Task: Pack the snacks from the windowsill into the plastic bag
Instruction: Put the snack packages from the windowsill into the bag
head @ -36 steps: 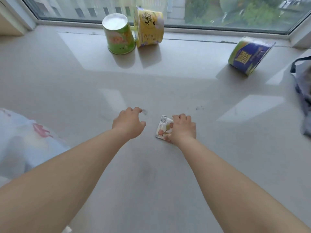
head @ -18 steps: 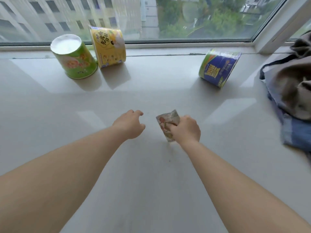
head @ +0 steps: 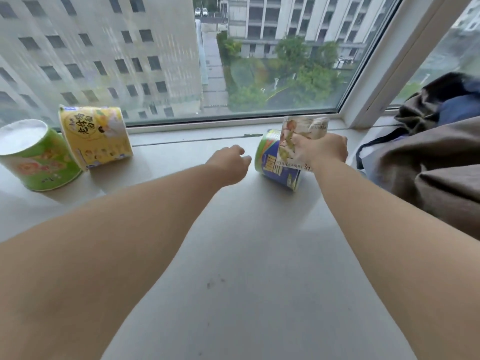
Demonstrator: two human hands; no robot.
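My right hand (head: 324,150) grips a small white snack packet (head: 302,131) printed with fruit and holds it up above the windowsill (head: 259,255). Right behind it a blue and green tub (head: 272,165) lies on its side, partly hidden by the packet and hand. My left hand (head: 230,163) hovers just left of that tub, fingers loosely curled, holding nothing. At the far left stand a green tub (head: 39,157) with a white lid and a tilted yellow tub (head: 96,136). The plastic bag is out of view.
A heap of brown and blue cloth (head: 436,157) with a dark strap lies on the sill at the right. The window glass and its white frame (head: 376,74) close off the back. Bare sill lies between my arms.
My right hand has lifted the packet off the sill and carried it up and forward, in front of the blue tub. My left hand moved forward too. The view tilted up toward the window.
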